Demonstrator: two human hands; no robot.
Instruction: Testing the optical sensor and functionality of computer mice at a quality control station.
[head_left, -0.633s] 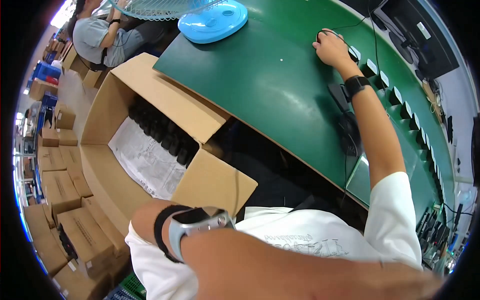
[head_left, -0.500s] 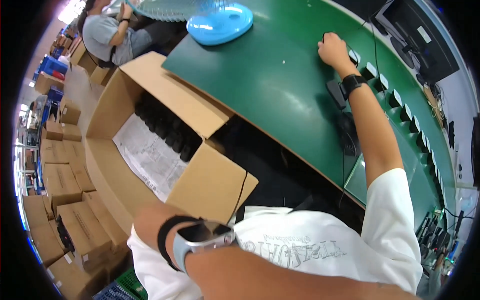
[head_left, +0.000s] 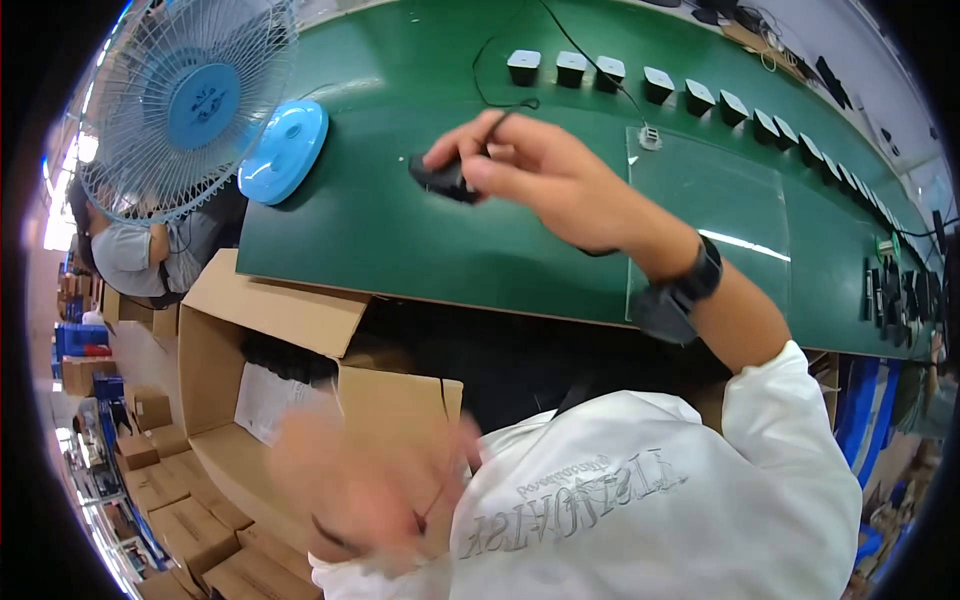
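My right hand point(head_left: 545, 180) has its fingers closed on a small, black, boxy device point(head_left: 432, 178) over the smooth green worktop point(head_left: 390, 245). Beyond stands a row of black, white-topped blocks point(head_left: 658, 86). My left hand point(head_left: 370, 485) blurs before the open brown cardboard box point(head_left: 208, 365); I cannot tell its fingers' state.

I stand in a workshop, seemingly a small assembly floor: my long green desk point(head_left: 380, 225) carries a row of matching black blocks with white tops point(head_left: 657, 86) and a clear sheet point(head_left: 710, 200). Cardboard boxes point(head_left: 195, 535) pile up on the floor to my left, blue bins point(head_left: 83, 341) lie farther back, an open carton point(head_left: 212, 385) stands just beside the desk, and beyond the blue electric fan point(head_left: 203, 105) sits a co-worker point(head_left: 130, 262)
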